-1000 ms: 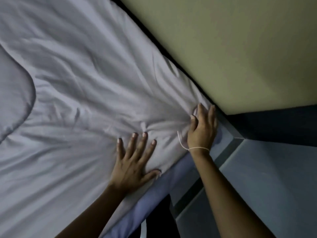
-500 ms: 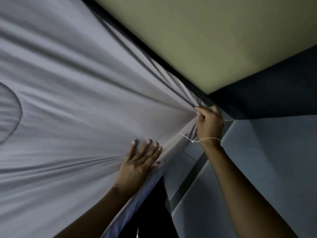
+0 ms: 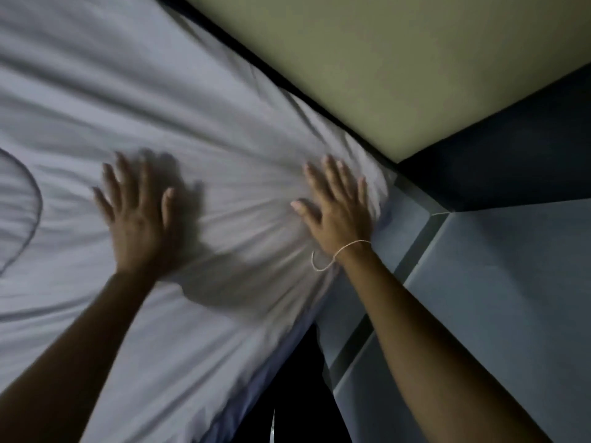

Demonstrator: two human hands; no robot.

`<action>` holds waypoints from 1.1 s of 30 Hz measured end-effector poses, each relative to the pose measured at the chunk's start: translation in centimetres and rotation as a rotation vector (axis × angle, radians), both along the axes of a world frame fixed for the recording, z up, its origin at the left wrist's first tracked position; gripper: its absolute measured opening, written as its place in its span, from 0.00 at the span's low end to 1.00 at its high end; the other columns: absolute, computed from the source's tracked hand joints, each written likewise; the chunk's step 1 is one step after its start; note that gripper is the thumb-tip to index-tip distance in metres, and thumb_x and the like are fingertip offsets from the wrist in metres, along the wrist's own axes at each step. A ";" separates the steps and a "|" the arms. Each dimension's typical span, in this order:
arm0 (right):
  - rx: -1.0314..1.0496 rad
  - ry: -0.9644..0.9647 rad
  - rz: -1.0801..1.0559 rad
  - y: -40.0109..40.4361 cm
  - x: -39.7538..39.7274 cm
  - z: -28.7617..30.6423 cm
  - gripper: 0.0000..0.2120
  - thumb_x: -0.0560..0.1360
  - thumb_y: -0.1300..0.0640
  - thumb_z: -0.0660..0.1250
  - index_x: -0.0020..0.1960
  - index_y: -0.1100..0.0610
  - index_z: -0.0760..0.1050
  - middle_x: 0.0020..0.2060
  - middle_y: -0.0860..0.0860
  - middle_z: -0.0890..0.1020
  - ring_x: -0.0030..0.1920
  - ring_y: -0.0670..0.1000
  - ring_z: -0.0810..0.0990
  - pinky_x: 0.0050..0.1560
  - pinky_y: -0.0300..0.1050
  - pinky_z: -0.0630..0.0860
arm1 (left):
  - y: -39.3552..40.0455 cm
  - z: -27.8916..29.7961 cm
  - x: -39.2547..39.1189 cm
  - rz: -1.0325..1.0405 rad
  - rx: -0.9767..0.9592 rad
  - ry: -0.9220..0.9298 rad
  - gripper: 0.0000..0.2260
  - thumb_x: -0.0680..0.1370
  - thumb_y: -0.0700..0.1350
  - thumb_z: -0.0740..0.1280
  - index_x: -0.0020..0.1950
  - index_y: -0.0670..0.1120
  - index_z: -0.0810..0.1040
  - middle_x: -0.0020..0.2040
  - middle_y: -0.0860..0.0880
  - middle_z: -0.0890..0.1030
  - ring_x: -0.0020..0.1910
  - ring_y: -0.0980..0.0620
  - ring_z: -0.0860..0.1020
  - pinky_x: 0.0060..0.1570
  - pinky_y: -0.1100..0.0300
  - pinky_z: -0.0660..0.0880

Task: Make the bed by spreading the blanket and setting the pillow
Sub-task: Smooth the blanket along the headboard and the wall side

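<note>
The blanket (image 3: 224, 107) lies flat under both spread hands, left hand (image 3: 140, 215) and right hand (image 3: 339, 212).

Landmark = bed corner (image 3: 380, 183). Wall (image 3: 383, 75) runs tight along the blanket (image 3: 160, 91) far edge w/ only a thin dark gap, so little room for a hand. Right of corner: dark panel (image 3: 511, 148) and grey floor (image 3: 495, 282), open. Left of corner both hands lie flat on the blanket: left hand (image 3: 137, 215), right hand (image 3: 339, 212).

Dim light, olive wall (image 3: 399, 59), dark corner panel (image 3: 511, 148), grey-blue floor (image 3: 495, 298)
</note>
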State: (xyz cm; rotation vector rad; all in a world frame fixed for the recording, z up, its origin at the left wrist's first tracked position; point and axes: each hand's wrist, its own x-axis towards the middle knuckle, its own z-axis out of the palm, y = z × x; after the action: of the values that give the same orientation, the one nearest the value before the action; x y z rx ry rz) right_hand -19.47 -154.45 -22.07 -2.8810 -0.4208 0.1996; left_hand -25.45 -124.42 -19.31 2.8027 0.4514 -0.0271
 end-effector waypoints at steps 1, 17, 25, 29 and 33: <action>0.011 0.014 -0.070 -1.2 0.1 -0.1 0.31 0.78 0.34 0.48 0.77 0.45 0.52 0.78 0.51 0.54 0.77 0.54 0.50 0.75 0.59 0.46 | 0.7 -0.2 0.5 0.051 0.017 0.049 0.29 0.81 0.61 0.45 0.78 0.47 0.51 0.78 0.38 0.49 0.76 0.37 0.47 0.72 0.38 0.43; 0.703 0.193 -1.052 -4.2 1.5 1.6 0.20 0.78 0.42 0.60 0.52 0.57 0.79 0.45 0.50 0.79 0.45 0.48 0.75 0.40 0.37 0.69 | -8.6 -1.0 -2.3 -0.182 0.123 0.093 0.32 0.80 0.61 0.50 0.78 0.44 0.50 0.78 0.39 0.51 0.77 0.40 0.48 0.73 0.39 0.48; 0.767 0.226 -1.254 -6.1 3.5 0.5 0.13 0.73 0.53 0.71 0.35 0.60 0.78 0.35 0.55 0.81 0.36 0.51 0.77 0.45 0.46 0.73 | -9.1 -0.7 -2.0 -0.210 0.099 0.111 0.32 0.79 0.62 0.49 0.78 0.45 0.50 0.78 0.38 0.48 0.77 0.38 0.45 0.73 0.40 0.42; 0.385 -0.086 -1.114 -2.2 2.3 1.3 0.20 0.76 0.54 0.66 0.64 0.64 0.74 0.65 0.63 0.73 0.62 0.61 0.73 0.63 0.50 0.68 | -9.1 -1.0 -2.1 -0.213 0.130 0.097 0.31 0.80 0.61 0.50 0.78 0.45 0.50 0.78 0.38 0.50 0.76 0.37 0.47 0.73 0.38 0.44; 0.309 -0.224 -0.592 1.4 -0.9 1.7 0.27 0.79 0.51 0.60 0.75 0.60 0.60 0.75 0.59 0.62 0.76 0.57 0.58 0.74 0.59 0.57 | -10.0 -0.9 -2.5 -0.265 0.116 0.056 0.30 0.80 0.59 0.52 0.78 0.44 0.53 0.77 0.38 0.52 0.76 0.38 0.49 0.73 0.38 0.47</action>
State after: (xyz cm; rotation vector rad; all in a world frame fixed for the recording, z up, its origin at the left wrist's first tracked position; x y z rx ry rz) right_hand -20.35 -153.03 -20.34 -2.5851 0.3452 -0.2651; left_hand -27.96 -134.43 -20.23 2.9625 0.0935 -0.1414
